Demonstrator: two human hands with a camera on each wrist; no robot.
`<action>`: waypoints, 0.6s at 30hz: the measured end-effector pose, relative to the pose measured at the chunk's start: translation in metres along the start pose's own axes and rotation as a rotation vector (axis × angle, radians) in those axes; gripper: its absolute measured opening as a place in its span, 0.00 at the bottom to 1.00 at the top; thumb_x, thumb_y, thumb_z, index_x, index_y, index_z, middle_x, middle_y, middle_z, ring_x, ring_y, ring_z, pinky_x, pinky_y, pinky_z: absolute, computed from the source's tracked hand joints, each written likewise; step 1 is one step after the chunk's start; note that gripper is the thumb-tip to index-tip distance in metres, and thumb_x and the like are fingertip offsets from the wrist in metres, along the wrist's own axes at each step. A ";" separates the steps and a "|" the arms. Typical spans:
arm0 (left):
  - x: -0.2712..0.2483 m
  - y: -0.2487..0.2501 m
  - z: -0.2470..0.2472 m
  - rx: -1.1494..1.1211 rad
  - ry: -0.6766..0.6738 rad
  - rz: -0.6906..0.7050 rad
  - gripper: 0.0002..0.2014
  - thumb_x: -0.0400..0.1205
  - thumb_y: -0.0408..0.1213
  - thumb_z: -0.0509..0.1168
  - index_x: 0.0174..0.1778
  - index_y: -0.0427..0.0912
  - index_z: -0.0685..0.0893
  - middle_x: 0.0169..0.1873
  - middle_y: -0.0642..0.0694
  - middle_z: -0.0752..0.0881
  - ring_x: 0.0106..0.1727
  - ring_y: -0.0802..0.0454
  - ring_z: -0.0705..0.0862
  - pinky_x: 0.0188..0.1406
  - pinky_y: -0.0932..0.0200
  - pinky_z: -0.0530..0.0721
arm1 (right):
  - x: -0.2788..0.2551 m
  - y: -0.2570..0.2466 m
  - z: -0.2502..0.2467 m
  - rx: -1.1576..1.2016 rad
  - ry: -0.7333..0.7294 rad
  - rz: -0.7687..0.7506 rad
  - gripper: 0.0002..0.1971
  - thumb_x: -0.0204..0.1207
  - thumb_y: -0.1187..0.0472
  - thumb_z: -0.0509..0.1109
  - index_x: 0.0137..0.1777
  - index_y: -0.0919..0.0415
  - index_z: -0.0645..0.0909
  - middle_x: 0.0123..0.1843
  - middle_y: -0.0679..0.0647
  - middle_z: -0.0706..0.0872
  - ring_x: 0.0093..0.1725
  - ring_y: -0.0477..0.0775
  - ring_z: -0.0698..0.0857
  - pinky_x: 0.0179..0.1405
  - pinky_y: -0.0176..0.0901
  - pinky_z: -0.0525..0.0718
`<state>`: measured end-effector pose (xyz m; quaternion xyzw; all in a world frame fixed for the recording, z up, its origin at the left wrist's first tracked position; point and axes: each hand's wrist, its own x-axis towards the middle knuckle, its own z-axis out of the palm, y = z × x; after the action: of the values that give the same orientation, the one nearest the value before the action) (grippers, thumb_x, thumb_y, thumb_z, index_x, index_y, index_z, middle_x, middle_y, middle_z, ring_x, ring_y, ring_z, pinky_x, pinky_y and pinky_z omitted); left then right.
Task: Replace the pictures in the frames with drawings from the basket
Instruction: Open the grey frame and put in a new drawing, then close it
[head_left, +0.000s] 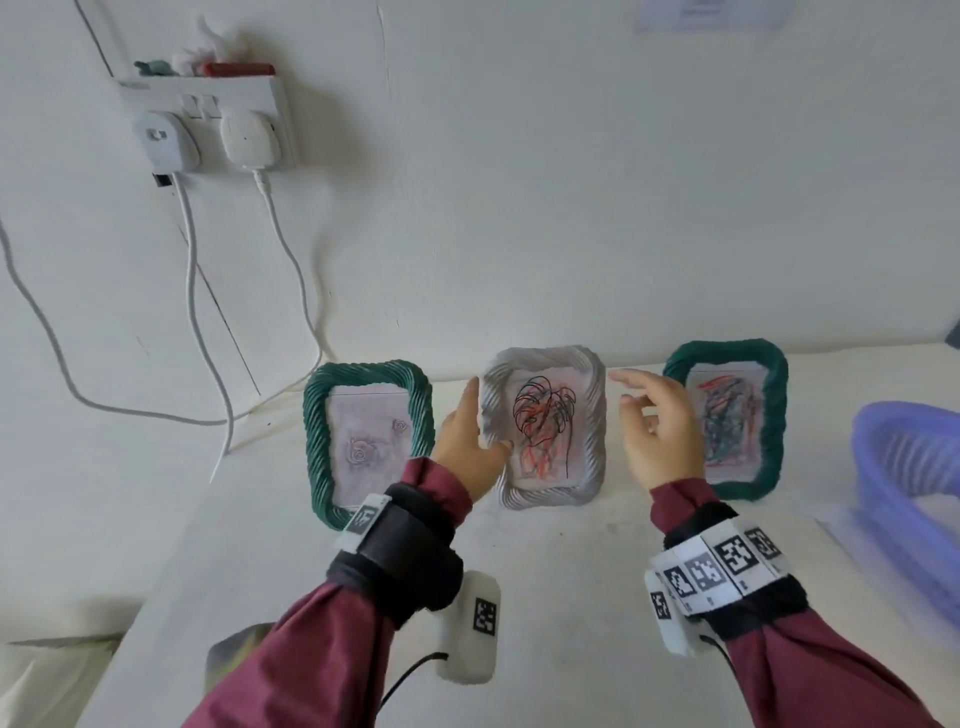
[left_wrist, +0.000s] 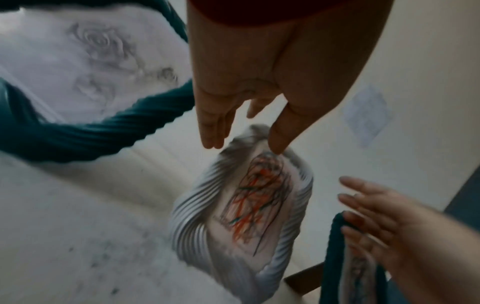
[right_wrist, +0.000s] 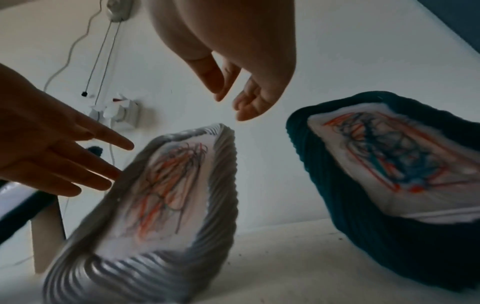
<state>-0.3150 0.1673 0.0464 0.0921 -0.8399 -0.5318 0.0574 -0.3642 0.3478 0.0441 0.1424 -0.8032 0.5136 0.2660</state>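
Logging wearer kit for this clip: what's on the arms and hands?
Both arms wear maroon sleeves bunched at black wrist straps. The left hand is bare; its strap carries a square-code tag and a white pod with a code and a black cable. The right hand is bare; its strap has a band of white tags with black square codes.

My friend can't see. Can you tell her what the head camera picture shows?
Two open hands, left hand and right hand, flank a grey frame holding a scribble drawing. Green frames stand to its left and right; a purple basket sits far right.
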 end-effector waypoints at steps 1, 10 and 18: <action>0.005 -0.003 0.008 0.032 -0.019 -0.019 0.40 0.79 0.27 0.61 0.81 0.48 0.44 0.73 0.35 0.66 0.72 0.40 0.69 0.71 0.49 0.70 | 0.001 0.006 -0.001 -0.053 0.017 -0.036 0.17 0.74 0.75 0.64 0.57 0.57 0.82 0.53 0.43 0.81 0.53 0.48 0.79 0.52 0.46 0.82; 0.010 -0.012 0.023 0.036 0.031 0.045 0.43 0.78 0.20 0.54 0.78 0.61 0.41 0.48 0.40 0.76 0.42 0.44 0.80 0.45 0.64 0.82 | 0.000 0.024 0.007 0.194 -0.382 0.417 0.29 0.82 0.65 0.56 0.79 0.42 0.56 0.56 0.54 0.81 0.60 0.50 0.79 0.68 0.42 0.71; -0.025 -0.001 0.004 -0.290 0.024 -0.013 0.35 0.79 0.18 0.56 0.77 0.57 0.62 0.34 0.43 0.80 0.35 0.51 0.80 0.39 0.58 0.86 | -0.016 0.014 -0.021 0.249 -0.366 0.400 0.29 0.79 0.70 0.60 0.76 0.43 0.64 0.47 0.63 0.86 0.48 0.58 0.85 0.58 0.48 0.83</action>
<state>-0.2916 0.1757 0.0443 0.0945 -0.7530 -0.6466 0.0767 -0.3522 0.3719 0.0313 0.1029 -0.7808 0.6161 -0.0093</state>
